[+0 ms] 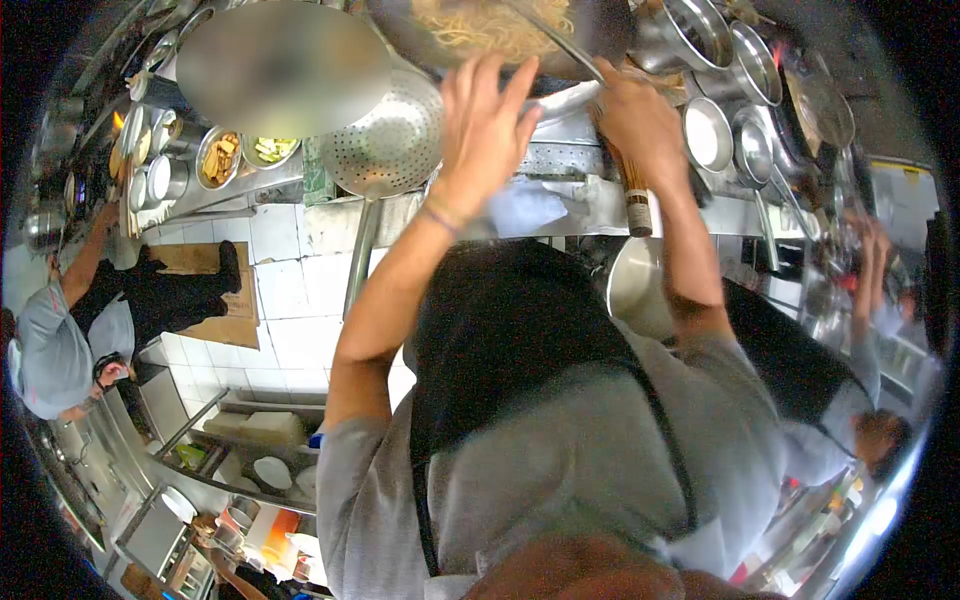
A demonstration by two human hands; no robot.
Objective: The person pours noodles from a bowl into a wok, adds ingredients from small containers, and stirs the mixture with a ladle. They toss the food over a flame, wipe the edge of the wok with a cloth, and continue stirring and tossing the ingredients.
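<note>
Noodles (pixel 500 28) lie in a large dark wok (pixel 400 25) at the top of the view. My right hand (pixel 643 120) is closed around the handle of a metal utensil (pixel 565 42), whose shaft reaches into the wok. A brown handle end (pixel 637 205) shows below that hand. My left hand (pixel 487 125) has its fingers spread, with nothing visible in it, near the wok's front edge. Beside it on the left is a perforated strainer (pixel 375 150) with a long handle. A white cloth or bag (pixel 525 205), blurred, lies below my hands.
Bowls of brown pieces (pixel 220 158) and green pieces (pixel 270 150) stand left, metal pots (pixel 705 135) right. Flames show at both sides. A co-worker (pixel 75 335) stands at far left, another (pixel 825 400) close by on the right. An empty-looking pot (pixel 640 285) is beneath the counter.
</note>
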